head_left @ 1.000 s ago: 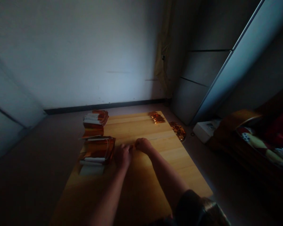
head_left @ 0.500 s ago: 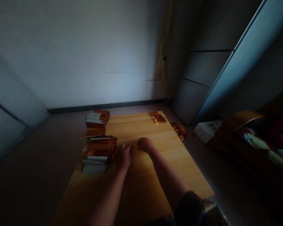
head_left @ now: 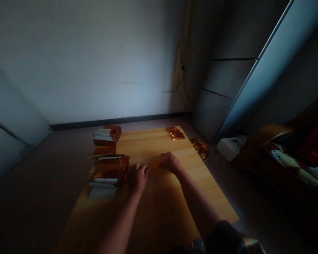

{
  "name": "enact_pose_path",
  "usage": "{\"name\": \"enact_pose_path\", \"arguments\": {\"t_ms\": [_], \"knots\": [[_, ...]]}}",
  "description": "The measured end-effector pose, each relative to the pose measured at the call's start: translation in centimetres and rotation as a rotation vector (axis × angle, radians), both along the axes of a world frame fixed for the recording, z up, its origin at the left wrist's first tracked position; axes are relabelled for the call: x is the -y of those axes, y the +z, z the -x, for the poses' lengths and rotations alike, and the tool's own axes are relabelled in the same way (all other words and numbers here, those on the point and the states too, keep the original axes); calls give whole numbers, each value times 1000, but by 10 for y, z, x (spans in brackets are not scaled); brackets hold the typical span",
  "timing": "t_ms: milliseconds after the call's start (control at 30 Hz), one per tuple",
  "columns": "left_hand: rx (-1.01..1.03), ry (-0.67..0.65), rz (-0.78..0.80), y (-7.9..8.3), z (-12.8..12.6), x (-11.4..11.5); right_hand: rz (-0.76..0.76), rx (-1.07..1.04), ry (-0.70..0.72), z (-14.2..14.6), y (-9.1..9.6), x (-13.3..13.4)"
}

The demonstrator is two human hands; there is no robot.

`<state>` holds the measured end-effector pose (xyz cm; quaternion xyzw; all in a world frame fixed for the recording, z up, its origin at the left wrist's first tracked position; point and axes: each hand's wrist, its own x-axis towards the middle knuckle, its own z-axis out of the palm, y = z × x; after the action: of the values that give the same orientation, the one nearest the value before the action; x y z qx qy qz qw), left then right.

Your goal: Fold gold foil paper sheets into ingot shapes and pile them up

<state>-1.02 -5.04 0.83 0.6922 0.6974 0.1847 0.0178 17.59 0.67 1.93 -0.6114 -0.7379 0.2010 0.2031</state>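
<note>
Over the wooden table, a small orange-gold foil paper point(head_left: 154, 164) spans the gap between my hands, dim and slightly blurred. My left hand point(head_left: 139, 176) is closed at its left end, with curled fingers and the thumb side toward the paper. At the right end, my right hand point(head_left: 171, 162) grips the paper with its fingertips, one finger raised and reaching forward. Left of my left hand lies a stack of orange foil sheets point(head_left: 108, 167) with white paper edges. Another foil and paper bundle point(head_left: 107, 134) rests behind it.
Folded shiny foil pieces point(head_left: 176, 133) sit in a row at the far right corner of the wooden table point(head_left: 201, 190). Beyond the right edge, a heap of foil pieces point(head_left: 199, 148) is lower down. A white box point(head_left: 230, 148) stands near the wooden-armed seat point(head_left: 275, 132).
My right hand has shifted slightly right, away from my left hand, and its fist has loosened with a finger lifting. More of the orange paper shows between them. The view has tilted slightly.
</note>
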Motion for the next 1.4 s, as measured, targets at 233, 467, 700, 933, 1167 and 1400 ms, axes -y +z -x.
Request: {"name": "enact_pose_path", "arguments": {"t_ms": [233,467,700,933,1167,1400], "knots": [[17,42,-48,-7,0,-4,-3,220,122,10,13,12],[94,25,-114,-7,0,-2,-170,167,112,8,-2,21],[163,-4,-166,-4,1,3,-261,150,168,4,-3,33],[211,-61,-187,-6,1,5,-332,216,177,1,-11,42],[168,-174,-206,-4,0,5,-438,264,175,2,-8,46],[115,-221,-258,-8,-1,4,-622,251,198,2,-13,48]]}}
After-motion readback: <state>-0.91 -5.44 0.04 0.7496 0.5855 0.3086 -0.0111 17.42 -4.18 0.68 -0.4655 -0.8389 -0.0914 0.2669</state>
